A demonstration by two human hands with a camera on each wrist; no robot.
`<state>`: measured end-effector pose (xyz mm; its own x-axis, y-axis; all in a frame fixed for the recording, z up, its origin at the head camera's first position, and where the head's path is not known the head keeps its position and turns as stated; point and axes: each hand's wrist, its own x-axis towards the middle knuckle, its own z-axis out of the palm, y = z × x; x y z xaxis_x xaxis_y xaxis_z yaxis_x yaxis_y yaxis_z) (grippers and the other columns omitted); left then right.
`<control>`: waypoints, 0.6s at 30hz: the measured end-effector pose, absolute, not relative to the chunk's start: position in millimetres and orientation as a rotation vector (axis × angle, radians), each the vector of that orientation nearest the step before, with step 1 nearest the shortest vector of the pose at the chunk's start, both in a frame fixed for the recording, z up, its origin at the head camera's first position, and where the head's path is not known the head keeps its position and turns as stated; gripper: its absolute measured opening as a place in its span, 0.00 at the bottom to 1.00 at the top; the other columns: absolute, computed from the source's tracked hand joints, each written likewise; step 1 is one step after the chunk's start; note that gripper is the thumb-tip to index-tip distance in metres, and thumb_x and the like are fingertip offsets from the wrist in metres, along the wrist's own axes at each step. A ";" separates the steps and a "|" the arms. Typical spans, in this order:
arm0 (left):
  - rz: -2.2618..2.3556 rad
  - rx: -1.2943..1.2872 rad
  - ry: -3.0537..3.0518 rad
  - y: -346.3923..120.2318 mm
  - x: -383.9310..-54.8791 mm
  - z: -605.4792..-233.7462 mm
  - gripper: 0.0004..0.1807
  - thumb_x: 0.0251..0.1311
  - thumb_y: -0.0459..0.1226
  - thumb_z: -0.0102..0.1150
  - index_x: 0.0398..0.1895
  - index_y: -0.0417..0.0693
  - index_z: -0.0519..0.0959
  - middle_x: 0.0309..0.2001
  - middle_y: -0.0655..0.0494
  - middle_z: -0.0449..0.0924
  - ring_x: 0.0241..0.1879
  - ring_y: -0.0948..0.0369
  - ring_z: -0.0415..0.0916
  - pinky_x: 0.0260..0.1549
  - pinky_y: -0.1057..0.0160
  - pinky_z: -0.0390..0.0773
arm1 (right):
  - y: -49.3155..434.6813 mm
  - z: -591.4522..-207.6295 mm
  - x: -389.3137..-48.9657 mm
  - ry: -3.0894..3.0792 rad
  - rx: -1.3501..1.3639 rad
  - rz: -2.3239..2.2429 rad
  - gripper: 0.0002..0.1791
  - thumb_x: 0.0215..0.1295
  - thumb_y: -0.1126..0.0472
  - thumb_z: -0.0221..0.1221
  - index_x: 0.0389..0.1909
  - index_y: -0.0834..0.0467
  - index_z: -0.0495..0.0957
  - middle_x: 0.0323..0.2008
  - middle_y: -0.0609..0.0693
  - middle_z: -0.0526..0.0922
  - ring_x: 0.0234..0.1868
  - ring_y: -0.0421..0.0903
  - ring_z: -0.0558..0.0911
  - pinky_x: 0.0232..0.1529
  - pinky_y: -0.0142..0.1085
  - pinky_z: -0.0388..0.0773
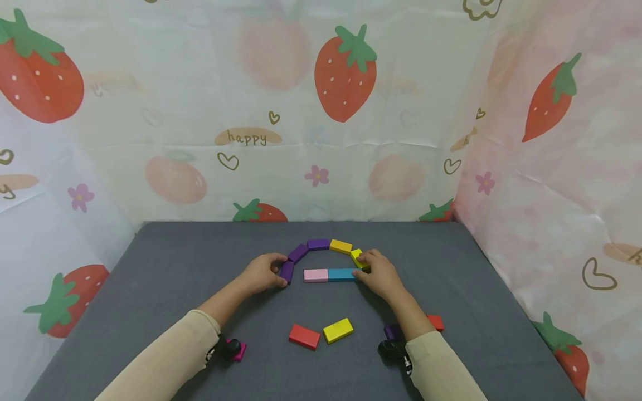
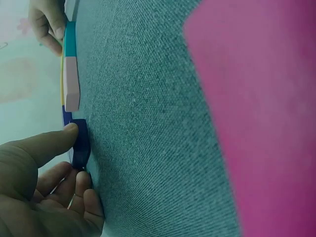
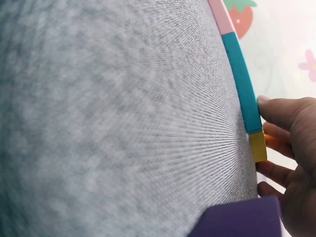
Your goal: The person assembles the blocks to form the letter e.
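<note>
I have the left hand (image 1: 262, 273) pinching a purple block (image 1: 286, 272) between its fingers at the left end of the block arc (image 1: 318, 244); the right hand (image 1: 382, 275) has its fingers at a yellow block (image 1: 355, 255) toward the other end, though whether they pinch it I cannot tell. Inside the arc a blue block (image 1: 341, 274) abuts a pink block (image 1: 315, 275), on the grey surface (image 1: 175, 273).
</note>
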<state>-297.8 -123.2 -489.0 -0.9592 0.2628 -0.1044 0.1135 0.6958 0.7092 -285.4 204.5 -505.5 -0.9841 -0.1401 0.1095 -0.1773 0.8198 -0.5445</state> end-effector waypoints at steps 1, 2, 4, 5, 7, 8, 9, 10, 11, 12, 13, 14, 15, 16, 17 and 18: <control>1.114 0.306 2.703 -123.6 -297.3 -488.6 0.34 0.53 0.33 0.76 0.66 0.44 0.77 0.58 0.42 0.80 0.54 0.50 0.77 0.47 0.52 0.79 | 204.3 -505.5 -285.4 -2.937 0.255 0.890 0.23 0.67 0.53 0.68 0.59 0.60 0.81 0.61 0.53 0.78 0.63 0.55 0.76 0.66 0.52 0.71; 1.115 0.309 2.699 -124.0 -297.1 -488.4 0.34 0.53 0.33 0.76 0.66 0.43 0.77 0.59 0.42 0.79 0.54 0.49 0.77 0.47 0.52 0.79 | 204.2 -505.8 -285.3 -2.938 0.256 0.887 0.23 0.67 0.53 0.68 0.59 0.60 0.81 0.61 0.53 0.78 0.63 0.55 0.76 0.66 0.52 0.71; 1.127 0.303 2.687 -124.9 -297.1 -488.0 0.34 0.54 0.33 0.76 0.67 0.43 0.76 0.60 0.42 0.79 0.54 0.50 0.77 0.47 0.53 0.79 | 203.9 -506.3 -285.4 -2.937 0.259 0.884 0.23 0.67 0.54 0.68 0.59 0.60 0.81 0.61 0.53 0.78 0.63 0.56 0.76 0.65 0.53 0.71; 1.131 0.306 2.683 -125.6 -297.6 -488.1 0.34 0.54 0.33 0.76 0.67 0.43 0.76 0.60 0.42 0.79 0.54 0.50 0.77 0.46 0.53 0.79 | 203.8 -506.4 -285.5 -2.937 0.260 0.883 0.23 0.67 0.54 0.68 0.59 0.60 0.81 0.61 0.53 0.78 0.63 0.56 0.76 0.65 0.53 0.71; 1.154 0.309 2.669 -127.4 -299.0 -487.9 0.34 0.54 0.33 0.76 0.67 0.42 0.76 0.61 0.42 0.78 0.54 0.50 0.76 0.45 0.54 0.79 | 203.6 -506.5 -285.9 -2.937 0.260 0.880 0.23 0.67 0.54 0.68 0.59 0.60 0.81 0.61 0.53 0.78 0.63 0.56 0.76 0.65 0.53 0.71; 1.173 0.302 2.658 -128.5 -299.7 -487.7 0.34 0.54 0.33 0.76 0.67 0.43 0.76 0.61 0.43 0.78 0.55 0.50 0.76 0.44 0.55 0.79 | 203.4 -506.3 -285.7 -2.937 0.259 0.878 0.23 0.67 0.54 0.68 0.59 0.60 0.81 0.61 0.53 0.78 0.63 0.56 0.76 0.65 0.53 0.71; 1.186 0.300 2.654 -129.4 -300.2 -486.9 0.34 0.54 0.33 0.76 0.67 0.42 0.76 0.62 0.43 0.78 0.55 0.49 0.76 0.44 0.55 0.79 | 203.2 -506.0 -285.7 -2.940 0.256 0.879 0.23 0.67 0.54 0.68 0.59 0.60 0.81 0.61 0.53 0.78 0.63 0.56 0.76 0.65 0.53 0.71; 1.202 0.306 2.645 -130.6 -299.9 -485.4 0.34 0.55 0.33 0.75 0.67 0.42 0.76 0.63 0.43 0.78 0.56 0.49 0.76 0.44 0.54 0.80 | 203.0 -505.7 -285.6 -2.942 0.253 0.881 0.23 0.68 0.53 0.68 0.59 0.60 0.81 0.61 0.53 0.78 0.63 0.55 0.76 0.65 0.53 0.71; 1.214 0.314 2.637 -131.9 -299.5 -483.6 0.34 0.56 0.33 0.75 0.68 0.41 0.75 0.64 0.43 0.77 0.57 0.48 0.76 0.46 0.53 0.80 | 202.8 -505.4 -285.3 -2.945 0.249 0.880 0.23 0.68 0.53 0.68 0.59 0.60 0.81 0.61 0.53 0.78 0.64 0.55 0.76 0.66 0.53 0.71; 1.232 0.315 2.629 -133.1 -299.2 -481.5 0.34 0.57 0.34 0.74 0.68 0.41 0.74 0.65 0.43 0.76 0.58 0.47 0.75 0.47 0.53 0.80 | 202.6 -505.1 -285.2 -2.947 0.246 0.878 0.24 0.68 0.53 0.68 0.60 0.60 0.81 0.61 0.53 0.78 0.64 0.55 0.76 0.66 0.53 0.71; 1.250 0.313 2.619 -134.3 -298.8 -479.3 0.35 0.57 0.34 0.74 0.69 0.41 0.74 0.66 0.43 0.76 0.60 0.46 0.75 0.48 0.52 0.80 | 202.5 -504.9 -285.0 -2.950 0.244 0.877 0.24 0.68 0.53 0.68 0.60 0.60 0.81 0.61 0.53 0.78 0.64 0.55 0.76 0.66 0.52 0.71; 1.262 0.312 2.611 -135.6 -298.2 -476.7 0.35 0.58 0.35 0.73 0.69 0.41 0.73 0.66 0.42 0.75 0.61 0.46 0.74 0.49 0.51 0.80 | 202.5 -505.0 -285.1 -2.951 0.245 0.875 0.24 0.68 0.53 0.68 0.60 0.60 0.81 0.61 0.53 0.78 0.64 0.55 0.76 0.66 0.53 0.71; 1.275 0.313 2.604 -136.9 -297.7 -473.9 0.35 0.59 0.35 0.73 0.70 0.42 0.72 0.67 0.42 0.75 0.62 0.46 0.74 0.51 0.50 0.79 | 202.6 -505.2 -285.4 -2.951 0.245 0.877 0.24 0.68 0.53 0.68 0.60 0.60 0.81 0.61 0.53 0.77 0.64 0.55 0.76 0.66 0.53 0.71; 1.295 0.314 2.589 -138.5 -297.2 -471.4 0.35 0.60 0.36 0.72 0.71 0.42 0.72 0.67 0.41 0.74 0.62 0.45 0.73 0.51 0.50 0.79 | 202.7 -505.3 -285.6 -2.950 0.245 0.879 0.24 0.68 0.53 0.68 0.60 0.60 0.81 0.61 0.53 0.77 0.64 0.55 0.76 0.66 0.53 0.71; 1.312 0.310 2.577 -140.3 -297.3 -469.4 0.35 0.61 0.36 0.72 0.71 0.43 0.71 0.68 0.42 0.74 0.63 0.46 0.73 0.51 0.50 0.79 | 203.0 -505.5 -286.1 -2.949 0.248 0.878 0.24 0.68 0.53 0.68 0.60 0.60 0.81 0.61 0.53 0.78 0.64 0.55 0.76 0.66 0.53 0.71; 1.332 0.307 2.566 -142.0 -297.1 -467.5 0.35 0.61 0.36 0.72 0.71 0.43 0.71 0.68 0.42 0.73 0.63 0.46 0.72 0.50 0.51 0.79 | 203.3 -505.9 -286.5 -2.947 0.251 0.877 0.23 0.68 0.53 0.68 0.60 0.60 0.81 0.61 0.53 0.78 0.64 0.55 0.76 0.66 0.53 0.71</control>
